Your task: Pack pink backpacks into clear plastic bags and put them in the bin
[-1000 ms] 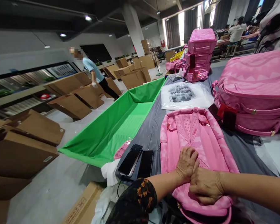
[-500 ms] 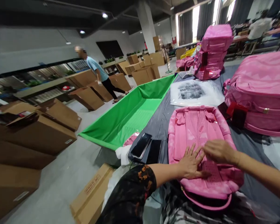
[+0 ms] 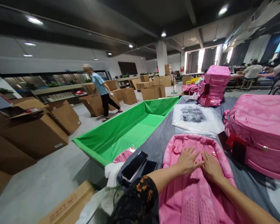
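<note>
A pink backpack (image 3: 193, 199) lies in front of me on the grey-covered table, its strap side facing up. My left hand (image 3: 188, 161) rests flat on its upper part with the fingers spread. Close beside it, my right hand (image 3: 211, 166) also lies on the backpack, fingers stretched toward the far end. Neither hand grips anything. Just beyond the backpack is a stack of clear plastic bags (image 3: 196, 116) with dark print. A pile of pink backpacks (image 3: 259, 133) with dark red tags stands to the right.
Left of the table is a long green fabric bin (image 3: 130, 124). Two phones, one a black phone (image 3: 134, 166), lie at the table's left edge. More stacked pink bags (image 3: 214, 85) stand at the far end. Cardboard boxes (image 3: 37, 133) and a walking person (image 3: 100, 90) are on the left.
Both hands have moved up the backpack toward its far end. My right hand has gone from curled to stretched out flat. The view has tilted upward; the person has taken a step.
</note>
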Motion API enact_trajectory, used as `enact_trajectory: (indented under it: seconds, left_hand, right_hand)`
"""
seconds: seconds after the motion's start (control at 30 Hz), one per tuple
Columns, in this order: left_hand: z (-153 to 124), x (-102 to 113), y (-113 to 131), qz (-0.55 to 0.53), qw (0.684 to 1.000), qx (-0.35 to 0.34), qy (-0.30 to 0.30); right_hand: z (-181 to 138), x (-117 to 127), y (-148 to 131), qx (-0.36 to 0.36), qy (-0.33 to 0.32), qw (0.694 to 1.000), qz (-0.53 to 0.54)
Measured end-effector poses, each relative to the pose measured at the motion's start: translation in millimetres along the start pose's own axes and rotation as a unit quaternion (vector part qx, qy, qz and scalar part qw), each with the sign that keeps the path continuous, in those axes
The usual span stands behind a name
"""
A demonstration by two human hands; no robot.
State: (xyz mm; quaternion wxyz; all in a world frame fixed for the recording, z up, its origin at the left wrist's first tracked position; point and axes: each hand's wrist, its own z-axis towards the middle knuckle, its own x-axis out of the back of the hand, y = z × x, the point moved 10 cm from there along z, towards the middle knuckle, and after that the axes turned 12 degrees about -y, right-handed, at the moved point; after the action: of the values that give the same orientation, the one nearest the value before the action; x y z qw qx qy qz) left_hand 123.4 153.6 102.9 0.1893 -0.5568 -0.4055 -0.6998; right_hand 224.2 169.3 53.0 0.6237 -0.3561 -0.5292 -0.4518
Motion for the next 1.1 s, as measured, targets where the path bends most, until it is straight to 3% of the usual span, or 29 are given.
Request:
enact_trajectory:
  seconds: [0.1, 0.2, 0.33, 0.47, 0.6, 0.7, 0.77, 0.93, 1.1]
  left_hand:
    - [31.4, -8.9, -15.3, -0.018, 0.999, 0.028, 0.024]
    - [40.4, -31.2, -19.3, -0.058, 0.998, 0.021, -0.007]
    - [37.9, -38.3, -21.1, -0.102, 0.994, 0.017, -0.030]
    - [37.0, -33.1, -21.7, -0.133, 0.990, 0.013, -0.037]
    - [37.4, -37.1, -24.1, -0.138, 0.990, 0.016, -0.036]
    - [38.3, -41.8, -25.4, -0.132, 0.991, 0.010, -0.030]
    - [38.4, -43.2, -27.0, -0.135, 0.990, 0.013, -0.027]
    - [37.1, -38.1, -27.2, -0.145, 0.989, 0.016, -0.011]
    - [38.4, -37.5, -26.6, -0.142, 0.990, 0.015, -0.013]
  right_hand:
    - [5.1, -1.7, 15.3, 0.053, -0.073, 0.994, 0.063]
    - [34.7, 15.1, 60.4, 0.040, -0.125, 0.978, 0.162]
    - [108.7, 38.7, 147.4, -0.077, -0.088, 0.973, 0.201]
    - [200.7, 10.7, 192.1, -0.123, -0.093, 0.973, 0.169]
    - [266.3, -43.0, 201.4, -0.136, -0.101, 0.971, 0.168]
    - [281.3, -70.4, 200.0, -0.124, -0.107, 0.970, 0.182]
    - [277.5, -75.9, 197.1, -0.110, -0.107, 0.969, 0.195]
    - [255.6, -52.5, 174.9, -0.068, -0.073, 0.966, 0.238]
    - [251.0, 15.8, 177.4, -0.115, 0.007, 0.961, 0.251]
